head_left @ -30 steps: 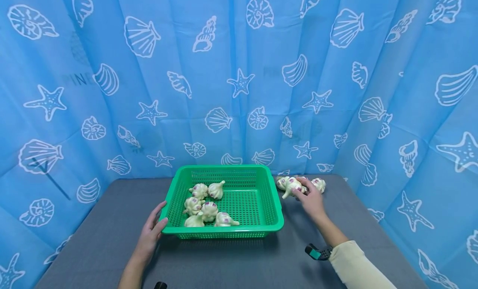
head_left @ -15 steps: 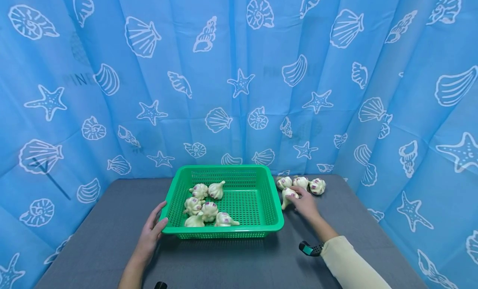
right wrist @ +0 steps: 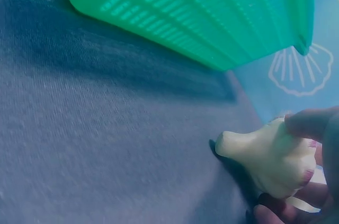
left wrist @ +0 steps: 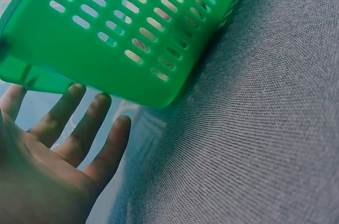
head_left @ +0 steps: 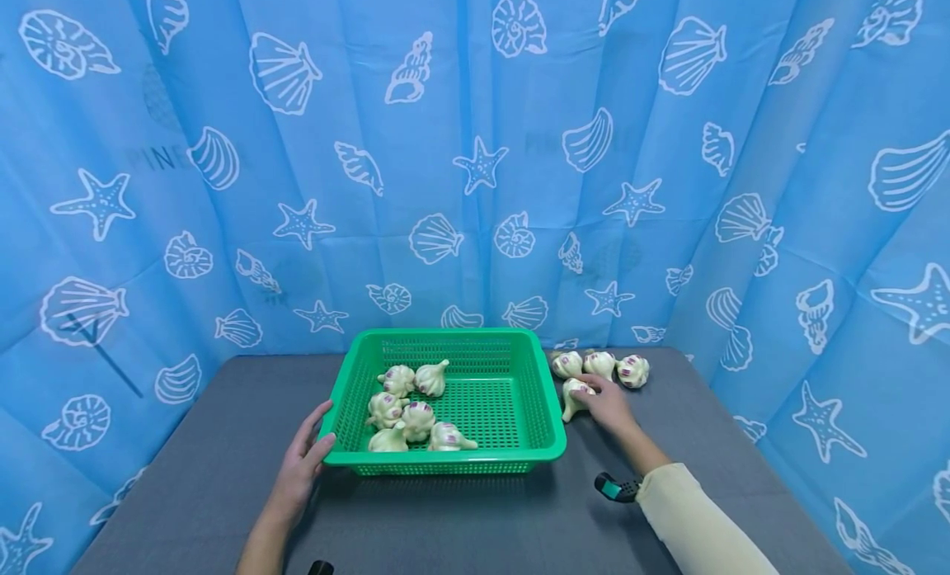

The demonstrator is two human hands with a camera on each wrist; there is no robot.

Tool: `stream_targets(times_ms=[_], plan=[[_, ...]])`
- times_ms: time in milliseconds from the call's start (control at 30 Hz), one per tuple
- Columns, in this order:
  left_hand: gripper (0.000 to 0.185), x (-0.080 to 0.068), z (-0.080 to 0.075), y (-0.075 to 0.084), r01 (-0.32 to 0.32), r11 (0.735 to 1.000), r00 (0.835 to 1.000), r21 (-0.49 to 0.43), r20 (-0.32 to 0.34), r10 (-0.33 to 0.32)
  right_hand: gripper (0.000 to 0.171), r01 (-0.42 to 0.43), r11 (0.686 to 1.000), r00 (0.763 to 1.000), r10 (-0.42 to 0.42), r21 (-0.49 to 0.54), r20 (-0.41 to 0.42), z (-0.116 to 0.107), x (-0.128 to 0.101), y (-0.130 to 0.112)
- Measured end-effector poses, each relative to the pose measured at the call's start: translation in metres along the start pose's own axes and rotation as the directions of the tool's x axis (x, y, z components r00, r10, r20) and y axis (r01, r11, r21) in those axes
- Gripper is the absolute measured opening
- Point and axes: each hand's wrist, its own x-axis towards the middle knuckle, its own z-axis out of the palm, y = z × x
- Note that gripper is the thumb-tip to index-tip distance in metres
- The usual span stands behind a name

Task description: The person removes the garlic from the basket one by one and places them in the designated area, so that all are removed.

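The right grip (head_left: 610, 407) pinches a cream-white, purple-streaked garlic bulb (head_left: 576, 398) at its round body, the stem toward the near side. A second ago that bulb was up against the others beyond it; since then it has come lower and nearer, and over the last half second it has hardly moved. It now sits apart, just beside the right wall of the green, slotted plastic basket (head_left: 486, 456), at or just above the grey cloth-covered desk (head_left: 445, 530); contact there is hard to tell. Three more garlic bulbs (head_left: 599, 365) lie behind it, no longer hidden by the hand. The basket's six garlic bulbs (head_left: 418, 421) are unchanged, so this one appears singled out but remains outside. The left grip (head_left: 295, 462), fingers extended and loose, stays at the basket's left rim.
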Motion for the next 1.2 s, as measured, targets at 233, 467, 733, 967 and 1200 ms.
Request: stream_targets(times_ms=[233, 467, 733, 967, 1200], plan=[[0.057, 0.000, 0.001, 0.003, 0.006, 1.000, 1.000, 0.004, 0.008, -0.006, 0.037, -0.029, 0.999, 1.000, 0.029, -0.025, -0.007, -0.005, 0.000, 0.004], [0.057, -0.001, 0.001, 0.003, -0.001, 1.000, 1.000, -0.017, 0.020, 0.001, 0.041, -0.054, 0.998, 0.999, 0.054, -0.018, -0.003, -0.006, -0.002, -0.001], [0.056, 0.000, 0.001, 0.000, 0.018, 1.000, 1.000, 0.008, -0.013, -0.018, 0.043, -0.068, 0.998, 0.998, 0.068, -0.010, 0.001, -0.011, -0.006, -0.004], [0.057, 0.001, 0.001, 0.000, 0.019, 1.000, 1.000, -0.015, 0.002, -0.019, 0.044, -0.039, 0.999, 0.999, 0.038, -0.019, -0.038, -0.019, -0.005, -0.013], [0.058, 0.001, 0.001, -0.001, 0.027, 1.000, 1.000, -0.001, -0.001, -0.027, 0.036, -0.018, 1.000, 0.993, 0.021, 0.024, -0.117, -0.028, 0.004, -0.036]])
